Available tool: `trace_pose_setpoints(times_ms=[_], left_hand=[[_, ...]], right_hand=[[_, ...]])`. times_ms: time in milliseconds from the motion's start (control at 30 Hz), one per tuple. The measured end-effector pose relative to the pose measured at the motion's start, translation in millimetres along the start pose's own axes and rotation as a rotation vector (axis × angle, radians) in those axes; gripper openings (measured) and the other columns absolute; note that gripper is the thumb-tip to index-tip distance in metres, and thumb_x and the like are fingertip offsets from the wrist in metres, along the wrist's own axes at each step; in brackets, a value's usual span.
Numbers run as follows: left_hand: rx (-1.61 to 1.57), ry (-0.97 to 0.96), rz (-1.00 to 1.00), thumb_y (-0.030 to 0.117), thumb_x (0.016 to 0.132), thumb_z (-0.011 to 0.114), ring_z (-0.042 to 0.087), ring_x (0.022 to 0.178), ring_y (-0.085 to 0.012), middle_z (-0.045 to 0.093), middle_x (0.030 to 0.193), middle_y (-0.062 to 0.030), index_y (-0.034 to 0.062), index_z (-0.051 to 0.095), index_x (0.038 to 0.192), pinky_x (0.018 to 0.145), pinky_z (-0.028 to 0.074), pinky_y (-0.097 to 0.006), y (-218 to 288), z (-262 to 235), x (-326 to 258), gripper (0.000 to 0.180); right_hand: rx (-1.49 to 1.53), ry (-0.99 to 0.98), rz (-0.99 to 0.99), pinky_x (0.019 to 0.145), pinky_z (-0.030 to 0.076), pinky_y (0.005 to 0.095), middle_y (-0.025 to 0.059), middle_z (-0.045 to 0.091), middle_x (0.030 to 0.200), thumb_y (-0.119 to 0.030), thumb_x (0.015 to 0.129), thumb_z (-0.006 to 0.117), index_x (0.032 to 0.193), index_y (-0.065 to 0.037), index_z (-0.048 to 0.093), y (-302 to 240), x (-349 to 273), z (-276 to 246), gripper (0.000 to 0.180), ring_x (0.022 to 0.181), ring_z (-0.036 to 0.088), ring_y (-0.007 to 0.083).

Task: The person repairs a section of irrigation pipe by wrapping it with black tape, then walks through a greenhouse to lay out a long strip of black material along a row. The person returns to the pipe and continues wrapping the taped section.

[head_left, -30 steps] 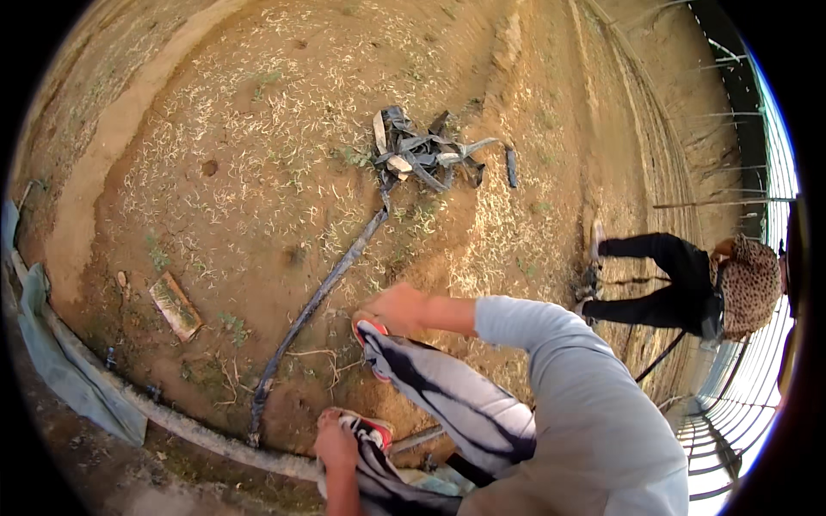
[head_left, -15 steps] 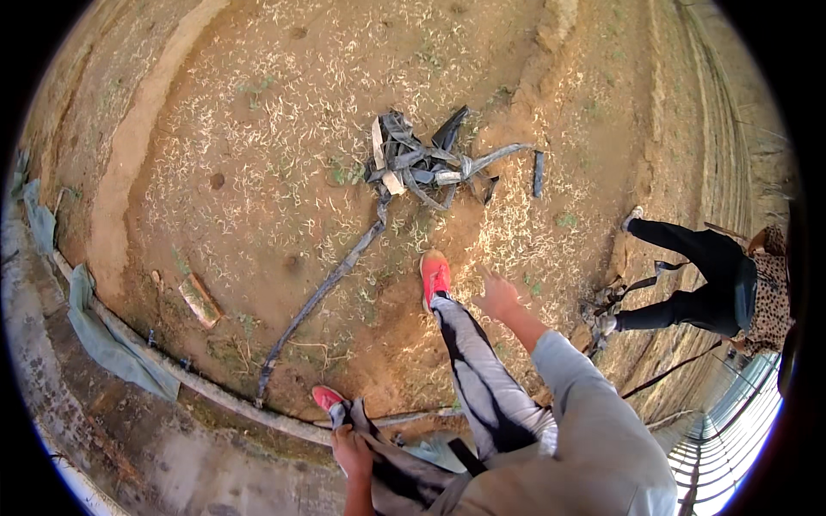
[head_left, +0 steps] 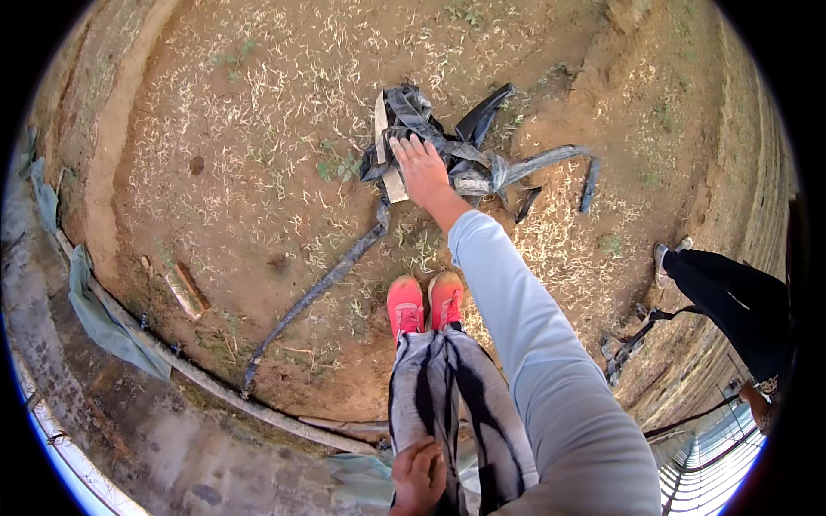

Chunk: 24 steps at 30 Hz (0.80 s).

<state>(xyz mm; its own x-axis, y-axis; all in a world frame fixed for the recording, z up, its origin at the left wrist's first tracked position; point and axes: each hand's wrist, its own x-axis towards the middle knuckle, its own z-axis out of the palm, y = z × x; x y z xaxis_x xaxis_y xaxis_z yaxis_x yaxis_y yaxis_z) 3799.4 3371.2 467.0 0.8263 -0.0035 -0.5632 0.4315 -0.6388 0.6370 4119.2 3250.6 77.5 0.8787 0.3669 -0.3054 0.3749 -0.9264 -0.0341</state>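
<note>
A tangled bundle of flat black drip tape (head_left: 456, 155) lies on the soil ahead of me, with pale flat strips at its left side. My right hand (head_left: 422, 168) reaches over the bundle, fingers stretched out; whether they touch it I cannot tell. One long tape end (head_left: 318, 288) trails from the bundle toward the lower left, and another loops off to the right. Low in front of my striped trousers (head_left: 422, 378) is my left hand (head_left: 419, 471), its fingers curled in; what they hold, if anything, is hidden. My red shoes (head_left: 426, 303) stand side by side below the bundle.
At right, another person (head_left: 731, 284) in black trousers stands near more black tape (head_left: 628, 340). A pale pipe (head_left: 224, 391) edges the soil at lower left, with a green sheet (head_left: 107, 318) over it. A broken block (head_left: 187, 292) lies nearby.
My right hand has moved forward and up over the bundle. My feet, apart before, now stand together. My left hand has shifted right and lower. The other person appears farther right.
</note>
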Motion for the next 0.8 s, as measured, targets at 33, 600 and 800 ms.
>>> trace_pose_setpoints(times_ms=[33, 600, 800], left_hand=[[0.055, -0.005, 0.059, 0.005, 0.083, 0.058, 0.060, 0.083, -0.0337, 0.063, 0.093, -0.0173, 0.0006, 0.062, 0.093, 0.078, 0.049, -0.040, 1.1, 3.0, 7.6, 0.012], [-0.050, 0.036, -0.082, 0.005, 0.079, 0.056, 0.056, 0.093, -0.0368, 0.059, 0.098, -0.0178, 0.0021, 0.060, 0.101, 0.084, 0.045, -0.043, -13.1, -17.7, -5.2, 0.022], [-0.305, 0.192, 0.255, 0.004, 0.082, 0.057, 0.055, 0.109, -0.0273, 0.055, 0.120, -0.0173, -0.0030, 0.051, 0.120, 0.097, 0.041, -0.037, 133.7, -125.2, 14.0, 0.040]], right_hand=[[-0.026, -0.033, -0.012, 0.111, 0.021, 0.0411, 0.0087, 0.033, 0.145, -0.020, 0.081, 0.058, 0.148, -0.008, 0.012, 9.5, 8.9, 12.7, 0.082, 0.136, 0.028, 0.0263], [1.767, -0.081, 0.742, 0.097, 0.039, 0.0326, 0.0088, 0.060, 0.119, -0.003, 0.064, 0.071, 0.127, -0.004, 0.054, 178.8, -242.6, -300.2, 0.065, 0.096, 0.059, 0.0202], [1.777, -0.021, 0.548, 0.094, 0.043, 0.0302, 0.0051, 0.050, 0.132, 0.003, 0.063, 0.076, 0.133, -0.003, 0.046, 181.2, -343.3, -499.7, 0.077, 0.115, 0.049, 0.0179]])
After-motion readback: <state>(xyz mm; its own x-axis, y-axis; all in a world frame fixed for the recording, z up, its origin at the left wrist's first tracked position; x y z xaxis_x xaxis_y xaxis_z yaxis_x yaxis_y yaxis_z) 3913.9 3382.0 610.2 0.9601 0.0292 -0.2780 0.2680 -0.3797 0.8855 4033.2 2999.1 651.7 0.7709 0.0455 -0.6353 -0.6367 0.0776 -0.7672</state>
